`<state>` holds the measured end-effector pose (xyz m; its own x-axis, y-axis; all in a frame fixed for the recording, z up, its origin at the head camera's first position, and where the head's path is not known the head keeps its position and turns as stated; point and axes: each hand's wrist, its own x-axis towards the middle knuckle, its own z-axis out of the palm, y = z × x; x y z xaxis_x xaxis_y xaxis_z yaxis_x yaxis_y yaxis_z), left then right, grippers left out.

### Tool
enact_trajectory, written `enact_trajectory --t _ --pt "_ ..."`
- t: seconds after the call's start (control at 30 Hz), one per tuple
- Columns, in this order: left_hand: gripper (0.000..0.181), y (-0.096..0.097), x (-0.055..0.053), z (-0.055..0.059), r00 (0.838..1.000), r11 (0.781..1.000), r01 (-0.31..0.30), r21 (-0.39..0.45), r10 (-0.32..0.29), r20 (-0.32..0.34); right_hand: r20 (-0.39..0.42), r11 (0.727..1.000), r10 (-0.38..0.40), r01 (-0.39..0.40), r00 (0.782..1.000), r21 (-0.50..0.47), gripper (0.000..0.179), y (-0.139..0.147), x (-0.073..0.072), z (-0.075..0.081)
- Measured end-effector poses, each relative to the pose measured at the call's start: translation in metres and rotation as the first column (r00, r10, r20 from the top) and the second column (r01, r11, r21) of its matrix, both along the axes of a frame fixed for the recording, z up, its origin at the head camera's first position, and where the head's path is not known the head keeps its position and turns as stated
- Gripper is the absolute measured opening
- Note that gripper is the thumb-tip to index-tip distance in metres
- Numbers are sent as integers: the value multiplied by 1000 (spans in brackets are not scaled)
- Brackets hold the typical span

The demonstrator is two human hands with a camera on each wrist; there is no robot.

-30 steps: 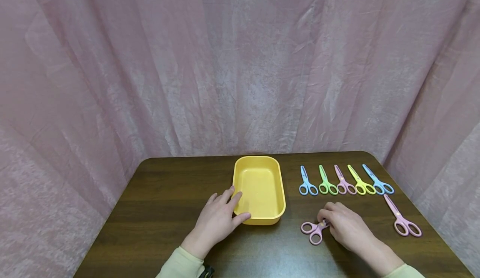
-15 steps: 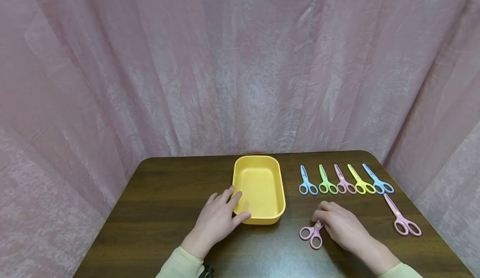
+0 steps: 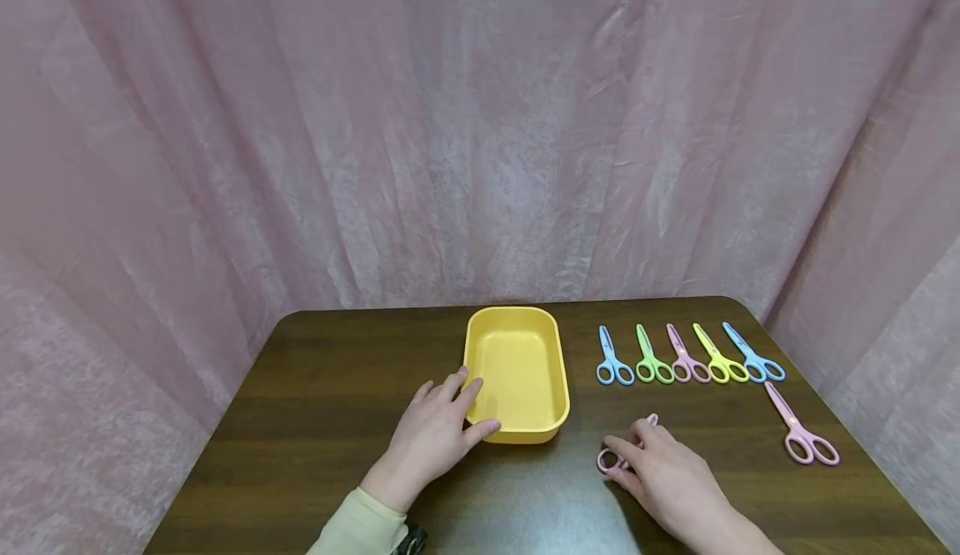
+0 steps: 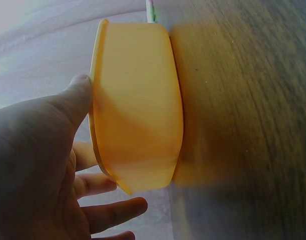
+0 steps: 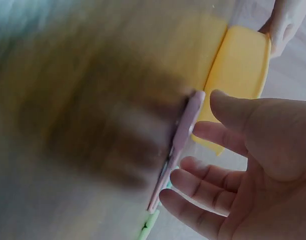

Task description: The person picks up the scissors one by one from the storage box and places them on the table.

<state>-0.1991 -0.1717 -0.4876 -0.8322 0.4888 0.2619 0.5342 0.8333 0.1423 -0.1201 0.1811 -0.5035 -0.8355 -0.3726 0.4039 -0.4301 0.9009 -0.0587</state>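
My left hand (image 3: 431, 438) rests on the near left corner of a yellow plastic tray (image 3: 517, 437), fingers spread and thumb on its rim; the left wrist view shows the tray's wall (image 4: 137, 100) close by. My right hand (image 3: 667, 480) is over a pair of pink scissors (image 5: 183, 132) lying flat on the table to the right of the tray. Its fingers are loosely bent and its thumb tip stands apart from the handle in the right wrist view. Much of these scissors is hidden under the hand in the head view.
A row of scissors lies at the back right: blue (image 3: 615, 369), green (image 3: 654, 367), pink (image 3: 678, 351), yellow (image 3: 708, 345) and blue (image 3: 738, 342). Another pink pair (image 3: 783, 409) lies near the right table edge. A pink curtain (image 3: 480, 122) hangs behind the table.
My right hand has let go of the pink scissors' blade end and shifted left over the handles. The scissors have turned, blades now toward the back right. My left hand stays on the tray.
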Motion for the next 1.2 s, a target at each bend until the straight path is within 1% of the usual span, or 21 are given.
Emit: enact_trajectory --t 0.1,0.23,0.43,0.5,0.6,0.67,0.73,0.9,1.07,1.2 --pt "73 0 0 0 1000 1000 2 2 -2 -1 -10 1000 16 -16 1000 0 36 -3 2 -3" --pt "74 1 -1 -1 1000 1000 2 0 -2 -1 3 1000 0 0 1000 0 30 -2 3 -4" --pt "74 0 -1 0 1000 1000 -2 1 2 0 -6 1000 6 -6 1000 -30 28 1 5 -2" --pt "73 0 -1 0 1000 1000 2 7 -2 -7 5 999 0 0 1000 -37 29 3 7 -1" --pt "72 0 -1 0 1000 1000 8 11 -8 -20 42 999 -10 12 999 -36 32 6 10 0" --pt "71 0 0 1 1000 1000 12 15 -11 -28 64 999 -16 18 998 -32 34 8 12 0" --pt "70 0 0 0 999 1000 13 19 -12 -31 66 999 -14 16 998 -27 35 11 14 -1" --pt "70 1 1 0 1000 1000 12 25 -12 -27 66 999 -37 38 997 -12 35 14 17 -2" --pt "70 1 1 1 1000 1000 9 21 -8 -20 67 998 -55 52 996 34 34 20 19 0" --pt "70 1 1 2 1000 1000 12 24 -11 -26 47 997 -64 62 997 55 33 27 19 2"
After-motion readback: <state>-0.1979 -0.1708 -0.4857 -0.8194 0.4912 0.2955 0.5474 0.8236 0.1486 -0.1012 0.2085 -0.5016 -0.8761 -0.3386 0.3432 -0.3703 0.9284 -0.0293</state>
